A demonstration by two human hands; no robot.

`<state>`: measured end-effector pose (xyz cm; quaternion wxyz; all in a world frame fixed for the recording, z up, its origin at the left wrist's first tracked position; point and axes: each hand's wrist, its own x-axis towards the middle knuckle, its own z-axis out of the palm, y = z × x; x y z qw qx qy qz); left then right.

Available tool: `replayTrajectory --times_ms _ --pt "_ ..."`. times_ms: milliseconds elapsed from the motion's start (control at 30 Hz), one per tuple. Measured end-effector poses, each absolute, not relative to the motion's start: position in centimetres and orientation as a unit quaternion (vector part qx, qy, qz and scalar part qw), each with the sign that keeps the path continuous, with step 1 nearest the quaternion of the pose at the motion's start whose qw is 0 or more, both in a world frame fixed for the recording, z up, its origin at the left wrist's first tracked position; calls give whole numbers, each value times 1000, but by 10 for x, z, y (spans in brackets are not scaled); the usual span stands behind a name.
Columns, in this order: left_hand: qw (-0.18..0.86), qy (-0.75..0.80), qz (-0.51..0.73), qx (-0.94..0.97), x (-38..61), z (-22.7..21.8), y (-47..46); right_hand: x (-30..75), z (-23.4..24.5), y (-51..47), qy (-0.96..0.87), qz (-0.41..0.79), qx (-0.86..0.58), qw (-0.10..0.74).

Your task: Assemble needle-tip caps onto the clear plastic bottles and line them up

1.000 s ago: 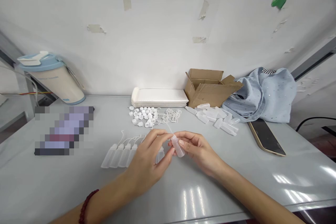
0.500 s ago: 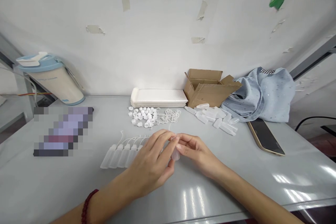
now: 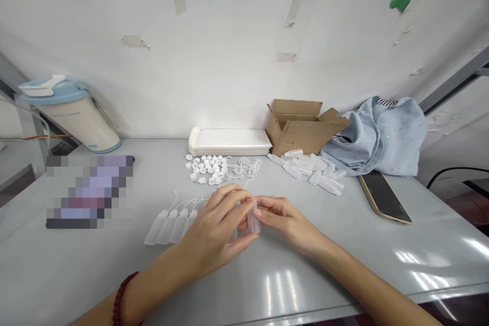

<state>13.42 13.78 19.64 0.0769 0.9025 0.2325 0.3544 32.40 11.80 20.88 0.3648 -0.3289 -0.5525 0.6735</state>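
Observation:
A small translucent plastic bottle (image 3: 254,222) stands nearly upright between my hands, its top hidden by fingers. My right hand (image 3: 284,219) grips its side between thumb and fingers. Closed over the bottle's top and base, my left hand (image 3: 219,221) has its thumb near the bottom and its fingertips at the neck. A thin white string rises behind the fingertips. To the left, several similar bottles (image 3: 164,229) with white tops and strings lie in a row, partly covered by my left hand.
Behind my hands lie white caps (image 3: 208,165) and tangled white strings (image 3: 248,167). Loose translucent bottles (image 3: 309,165) sit before an open cardboard box (image 3: 305,135). A stack of white envelopes (image 3: 233,141), a tumbler (image 3: 76,117), a phone (image 3: 384,196) and a blue cloth bag (image 3: 397,135) surround them.
My left fingers and thumb have spread further apart around the bottle, so more of its body shows. My right hand stays on its side. The whole view has shifted slightly.

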Motion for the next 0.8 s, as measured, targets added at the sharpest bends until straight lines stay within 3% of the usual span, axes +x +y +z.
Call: replayTrajectory --times_ms 367,800 --pt "117 245 310 911 134 196 139 325 202 119 -620 513 -509 305" --pt "141 287 154 935 133 195 137 322 191 120 -678 463 -522 229"
